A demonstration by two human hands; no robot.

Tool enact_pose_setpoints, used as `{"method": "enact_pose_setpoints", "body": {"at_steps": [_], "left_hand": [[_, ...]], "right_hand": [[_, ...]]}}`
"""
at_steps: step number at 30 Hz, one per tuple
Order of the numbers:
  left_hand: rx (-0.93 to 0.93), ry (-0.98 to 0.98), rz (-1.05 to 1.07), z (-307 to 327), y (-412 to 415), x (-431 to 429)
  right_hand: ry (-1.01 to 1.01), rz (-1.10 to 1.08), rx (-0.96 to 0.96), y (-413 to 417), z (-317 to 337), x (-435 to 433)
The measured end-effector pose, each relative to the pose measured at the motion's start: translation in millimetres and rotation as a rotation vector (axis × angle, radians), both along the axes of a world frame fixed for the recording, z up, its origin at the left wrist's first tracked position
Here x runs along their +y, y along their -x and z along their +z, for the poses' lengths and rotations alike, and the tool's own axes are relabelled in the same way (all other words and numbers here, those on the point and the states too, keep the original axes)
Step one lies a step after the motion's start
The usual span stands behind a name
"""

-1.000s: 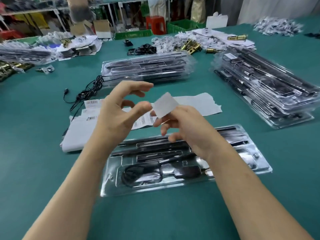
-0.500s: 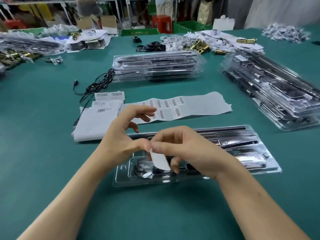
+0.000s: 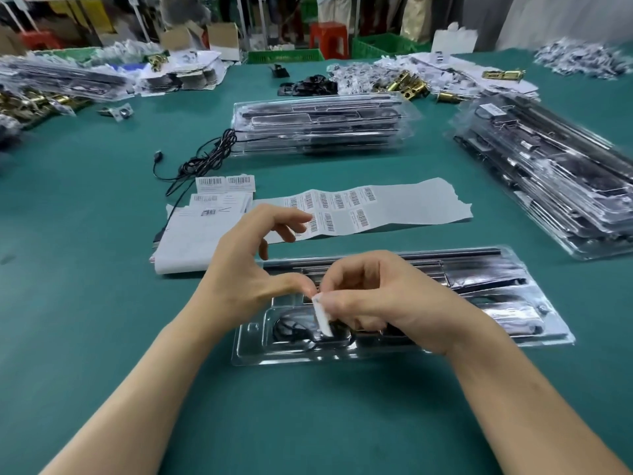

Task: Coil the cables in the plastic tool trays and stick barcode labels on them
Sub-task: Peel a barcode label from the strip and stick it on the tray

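A clear plastic tool tray lies on the green table in front of me, with a coiled black cable in its left pocket. My right hand pinches a small white label by its top edge and holds it down over the cable pocket. My left hand is beside it, thumb tip against the label's top, the other fingers spread and lifted. A sheet of barcode labels lies just behind the tray.
Stacks of filled trays stand at the back centre and at the right. A loose black cable trails left of the centre stack. White backing sheets lie at the left; brass hardware and paper scraps crowd the far edge.
Both hands have come down from above the label sheet to the tray's left end. The label, held up flat before, now hangs edge-down over the cable pocket.
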State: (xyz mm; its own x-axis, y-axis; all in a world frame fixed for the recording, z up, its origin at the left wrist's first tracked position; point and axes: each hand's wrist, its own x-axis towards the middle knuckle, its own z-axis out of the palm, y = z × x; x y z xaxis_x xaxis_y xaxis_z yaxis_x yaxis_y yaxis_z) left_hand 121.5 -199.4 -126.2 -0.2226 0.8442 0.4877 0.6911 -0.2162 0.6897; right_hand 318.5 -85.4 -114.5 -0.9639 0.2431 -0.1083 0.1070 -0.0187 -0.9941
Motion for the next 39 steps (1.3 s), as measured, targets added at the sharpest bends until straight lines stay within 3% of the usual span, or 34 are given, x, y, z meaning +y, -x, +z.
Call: {"method": "enact_pose_setpoints", "body": {"at_steps": [5, 9, 18, 26, 33, 39], "left_hand": [[0.042, 0.043, 0.130, 2.1, 4.6, -0.5], [-0.213, 0.231, 0.075, 1.9, -0.8, -0.7], [-0.164, 0.262, 0.116, 0.5, -3.7, -1.8], [-0.483, 0.475, 0.029, 23.8, -3.7, -10.6], [-0.422, 0.640, 0.016, 17.1, -2.2, -40.2], [-0.337, 0.600, 0.077, 17.6, -11.4, -46.3]], "right_hand": [[-0.195, -0.347, -0.007, 2.9, -1.9, 5.9], [-0.334, -0.544, -0.057, 2.0, -7.3, 10.7], [-0.310, -0.530, -0.081, 1.2, -7.4, 11.0], [-0.433, -0.535, -0.085, 0.8, 8.3, -5.4], [-0.633, -0.532, -0.155, -5.8, -1.4, -32.8], [-0.728, -0.563, -0.181, -8.6, -12.1, -40.2]]}}
